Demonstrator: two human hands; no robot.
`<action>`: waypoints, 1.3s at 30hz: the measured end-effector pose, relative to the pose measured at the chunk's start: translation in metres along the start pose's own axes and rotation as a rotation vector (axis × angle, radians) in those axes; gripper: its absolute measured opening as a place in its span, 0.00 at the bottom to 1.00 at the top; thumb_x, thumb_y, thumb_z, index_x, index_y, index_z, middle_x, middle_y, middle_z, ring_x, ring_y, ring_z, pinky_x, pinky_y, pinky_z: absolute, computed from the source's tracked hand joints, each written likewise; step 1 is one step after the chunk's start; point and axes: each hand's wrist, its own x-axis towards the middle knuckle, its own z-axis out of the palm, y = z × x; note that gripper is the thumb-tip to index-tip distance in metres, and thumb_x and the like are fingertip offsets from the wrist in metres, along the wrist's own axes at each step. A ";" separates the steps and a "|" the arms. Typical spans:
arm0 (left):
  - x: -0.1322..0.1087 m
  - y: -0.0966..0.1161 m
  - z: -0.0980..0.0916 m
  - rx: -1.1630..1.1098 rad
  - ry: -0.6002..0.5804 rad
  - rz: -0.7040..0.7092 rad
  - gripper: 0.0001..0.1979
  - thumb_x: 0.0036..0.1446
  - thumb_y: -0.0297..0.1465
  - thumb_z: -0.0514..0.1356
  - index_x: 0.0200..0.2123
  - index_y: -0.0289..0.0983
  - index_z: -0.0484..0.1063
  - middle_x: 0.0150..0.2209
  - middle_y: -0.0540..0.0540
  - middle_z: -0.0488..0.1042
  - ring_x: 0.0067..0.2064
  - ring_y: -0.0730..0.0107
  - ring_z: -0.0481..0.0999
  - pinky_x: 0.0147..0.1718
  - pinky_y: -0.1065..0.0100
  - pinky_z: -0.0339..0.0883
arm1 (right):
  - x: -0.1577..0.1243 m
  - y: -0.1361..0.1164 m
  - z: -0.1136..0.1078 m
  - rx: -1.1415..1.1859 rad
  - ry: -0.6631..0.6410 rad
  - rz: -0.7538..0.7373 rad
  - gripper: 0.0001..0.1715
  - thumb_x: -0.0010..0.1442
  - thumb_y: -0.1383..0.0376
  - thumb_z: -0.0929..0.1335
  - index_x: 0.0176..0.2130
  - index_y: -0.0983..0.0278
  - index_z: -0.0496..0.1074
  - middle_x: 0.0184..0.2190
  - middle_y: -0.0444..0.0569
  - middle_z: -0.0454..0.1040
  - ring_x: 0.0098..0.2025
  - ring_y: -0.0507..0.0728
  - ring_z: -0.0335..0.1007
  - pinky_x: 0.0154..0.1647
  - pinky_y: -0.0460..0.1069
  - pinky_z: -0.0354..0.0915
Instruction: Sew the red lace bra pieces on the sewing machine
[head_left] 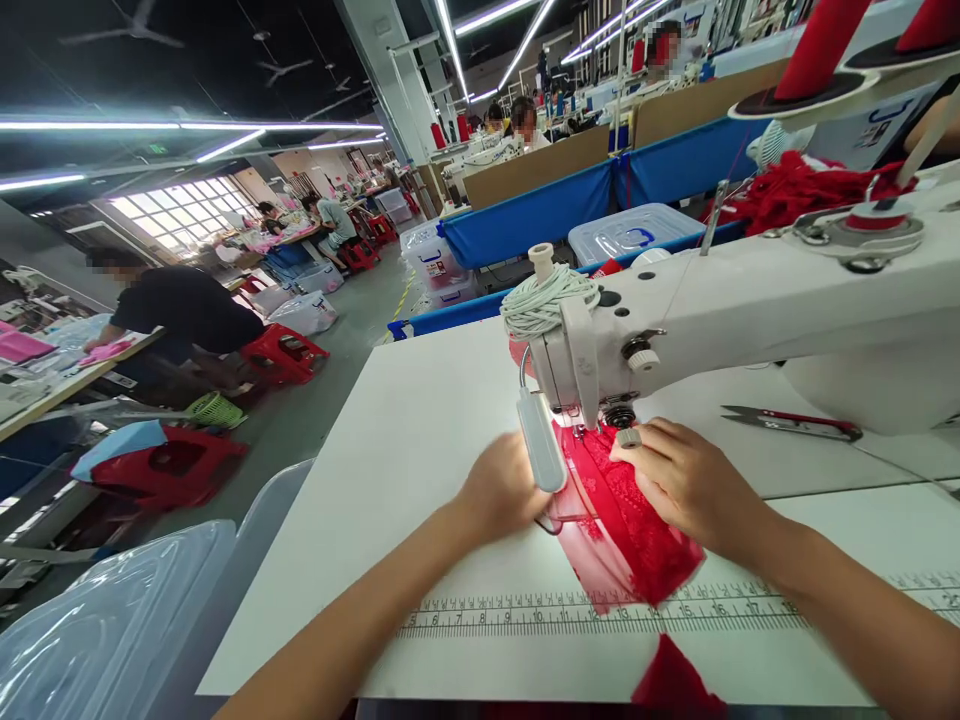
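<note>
A piece of red lace fabric with a sheer panel and a smooth band lies under the presser foot of a white sewing machine. My right hand is closed on the fabric's right side, close to the needle area, fingers curled. At the left edge of the fabric, my left hand is curled and slightly blurred. The machine's small lamp hides its fingertips, so what they hold does not show. A thin dark loop pokes out just below that hand.
Red-handled thread snips lie right of the needle. A printed ruler crosses the white table. Red fabric shows at the front edge. Clear plastic bins stand at left. A person sits working farther left.
</note>
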 end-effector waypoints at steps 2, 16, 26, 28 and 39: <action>-0.015 0.024 -0.008 -0.013 -0.032 0.217 0.15 0.67 0.40 0.51 0.40 0.37 0.72 0.31 0.47 0.72 0.29 0.70 0.69 0.26 0.68 0.63 | 0.000 -0.004 0.001 0.008 -0.029 -0.034 0.17 0.58 0.80 0.59 0.38 0.64 0.72 0.33 0.50 0.73 0.35 0.57 0.64 0.37 0.52 0.66; -0.014 0.056 -0.027 0.014 -0.282 0.160 0.18 0.62 0.16 0.42 0.34 0.35 0.68 0.27 0.48 0.67 0.27 0.70 0.64 0.26 0.68 0.59 | -0.006 -0.013 -0.005 -0.024 -0.257 -0.027 0.11 0.63 0.72 0.61 0.40 0.64 0.71 0.39 0.50 0.72 0.35 0.56 0.68 0.34 0.51 0.65; -0.006 0.058 -0.010 -0.320 -0.252 -0.236 0.08 0.55 0.24 0.53 0.24 0.38 0.59 0.24 0.52 0.64 0.27 0.72 0.62 0.26 0.70 0.54 | -0.013 -0.012 -0.041 0.111 -0.563 0.156 0.33 0.54 0.62 0.69 0.59 0.57 0.62 0.61 0.53 0.64 0.26 0.51 0.68 0.25 0.48 0.62; -0.004 0.060 -0.012 -0.401 -0.247 -0.278 0.10 0.55 0.24 0.52 0.23 0.38 0.55 0.24 0.53 0.63 0.27 0.73 0.60 0.26 0.70 0.53 | -0.012 -0.015 -0.031 0.060 -0.468 0.131 0.31 0.57 0.64 0.67 0.59 0.60 0.62 0.64 0.56 0.61 0.28 0.52 0.71 0.25 0.48 0.62; 0.003 0.061 -0.023 -0.704 -0.226 -0.439 0.10 0.49 0.24 0.50 0.22 0.39 0.48 0.23 0.53 0.54 0.26 0.73 0.54 0.27 0.69 0.52 | -0.004 -0.005 -0.002 0.247 -0.143 -0.027 0.16 0.56 0.78 0.58 0.37 0.61 0.67 0.37 0.49 0.75 0.35 0.54 0.71 0.33 0.47 0.66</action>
